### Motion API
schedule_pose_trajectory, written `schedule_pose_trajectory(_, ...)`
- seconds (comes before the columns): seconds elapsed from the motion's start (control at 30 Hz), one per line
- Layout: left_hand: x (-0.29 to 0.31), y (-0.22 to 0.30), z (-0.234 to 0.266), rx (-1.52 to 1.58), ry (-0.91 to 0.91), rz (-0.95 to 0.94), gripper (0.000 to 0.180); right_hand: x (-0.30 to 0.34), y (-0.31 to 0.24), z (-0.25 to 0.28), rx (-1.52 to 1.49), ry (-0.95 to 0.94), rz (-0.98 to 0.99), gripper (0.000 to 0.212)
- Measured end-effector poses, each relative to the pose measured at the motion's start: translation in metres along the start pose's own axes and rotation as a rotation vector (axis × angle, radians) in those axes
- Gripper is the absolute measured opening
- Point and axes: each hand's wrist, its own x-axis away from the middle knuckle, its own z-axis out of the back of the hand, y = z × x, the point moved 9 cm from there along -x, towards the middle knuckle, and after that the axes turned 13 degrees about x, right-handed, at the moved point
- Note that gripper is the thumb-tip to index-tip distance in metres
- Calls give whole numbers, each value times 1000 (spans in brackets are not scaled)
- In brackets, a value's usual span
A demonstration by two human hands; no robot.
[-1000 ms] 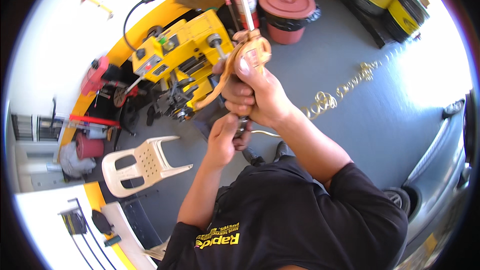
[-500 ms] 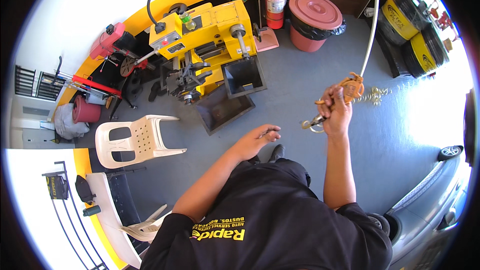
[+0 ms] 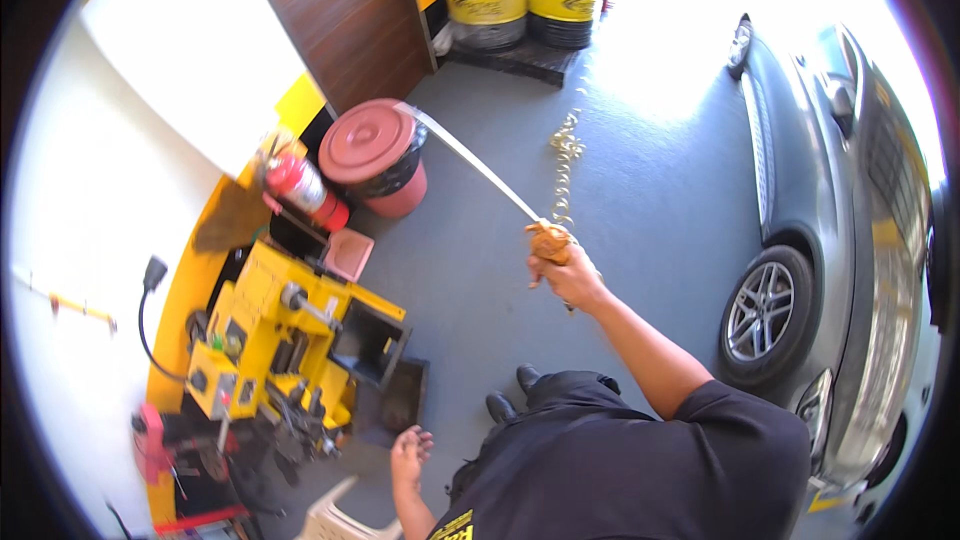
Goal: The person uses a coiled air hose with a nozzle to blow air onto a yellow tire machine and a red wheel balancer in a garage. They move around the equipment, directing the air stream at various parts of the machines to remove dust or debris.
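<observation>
My right hand [image 3: 575, 280] is closed around an orange air blow gun [image 3: 550, 240], held out ahead of me over the floor. From the gun a long, thin, pale tube [image 3: 480, 170] points away to the upper left, its far end overlapping the lid of a red bin [image 3: 372, 140] in view. A coiled yellowish air hose [image 3: 563, 175] trails over the floor beyond the gun. My left hand [image 3: 410, 452] hangs low at my left side, holding nothing that shows, its fingers loosely bent and apart. It is nearest to a dark metal tray [image 3: 405, 400].
At left stands a yellow machine [image 3: 265, 300], with a red fire extinguisher [image 3: 305, 190] and a pink dustpan [image 3: 349, 254] behind it. Black-and-yellow drums [image 3: 487, 2] sit on a pallet at the back. A grey car [image 3: 850, 230] fills the right side. A cream plastic chair [image 3: 340, 515] is at the lower left.
My view has turned to the right, toward the car and drums. The blow gun stays in my right hand, its tube now pointing to the upper left. My left hand has lowered beside me.
</observation>
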Motion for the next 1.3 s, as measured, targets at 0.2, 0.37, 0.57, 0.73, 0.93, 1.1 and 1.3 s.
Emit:
schedule_pose_trajectory(0.2,-77,86,-140,-338,-301,6,40,16,37,134,-135,326,-80,16)
schedule_pose_trajectory(0.37,-151,188,-283,-508,-388,-184,37,-6,57,225,-359,496,-15,18)
schedule_pose_trajectory(0.57,-248,154,-373,-693,-318,-14,35,-65,97,372,-512,636,-95,20)
schedule_pose_trajectory(0.73,-262,37,-357,-910,-89,495,36,-118,49,532,-445,727,143,17)
schedule_pose_trajectory(0.93,-279,3,-410,-1046,-74,731,33,-188,43,688,-505,757,142,25)
schedule_pose_trajectory(1.1,-435,36,-543,-1033,-44,648,36,-269,18,805,-752,717,142,29)
schedule_pose_trajectory(1.3,-603,120,-1018,-1089,-592,-11,28,-255,-181,944,-181,794,447,36)
